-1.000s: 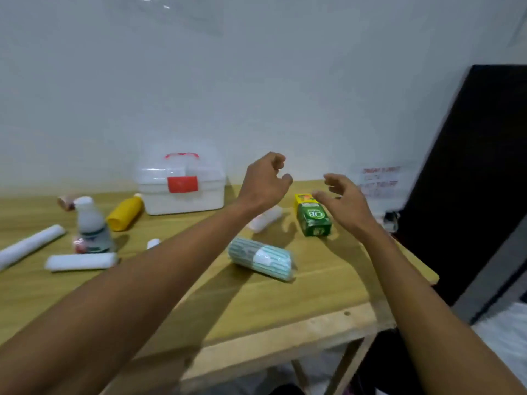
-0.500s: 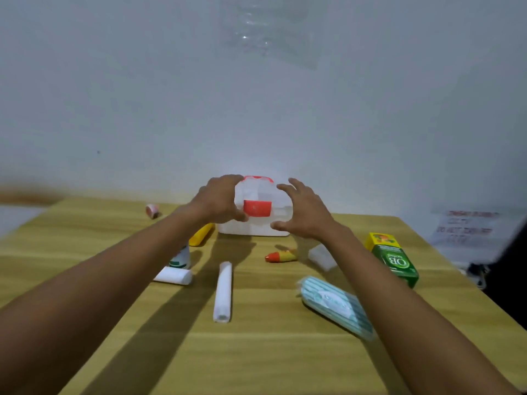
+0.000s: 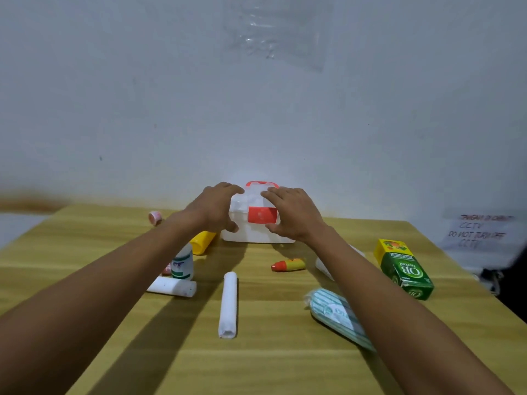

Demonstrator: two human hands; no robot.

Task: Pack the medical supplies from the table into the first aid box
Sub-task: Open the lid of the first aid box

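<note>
The white first aid box (image 3: 253, 234), with a red latch and red handle, stands closed at the back of the wooden table (image 3: 256, 360). My left hand (image 3: 216, 206) grips its left side, fingers over the top and thumb on the front. My right hand (image 3: 292, 213) holds its right side the same way. Loose supplies lie in front: a long white roll (image 3: 228, 304), a shorter white roll (image 3: 172, 286), a white bottle (image 3: 183, 263), a yellow bottle (image 3: 202, 242), a red-and-yellow tube (image 3: 288, 264), a striped green packet (image 3: 333, 312) and a green OB carton (image 3: 405, 269).
A small pink tape roll (image 3: 155, 217) lies at the back left. A white item (image 3: 323, 266) is partly hidden under my right forearm. The wall rises right behind the box. A paper notice (image 3: 480, 230) hangs beyond the table's right edge.
My view swung left until the box was centred. Both hands moved from mid-air over the table to the box and now clasp its sides.
</note>
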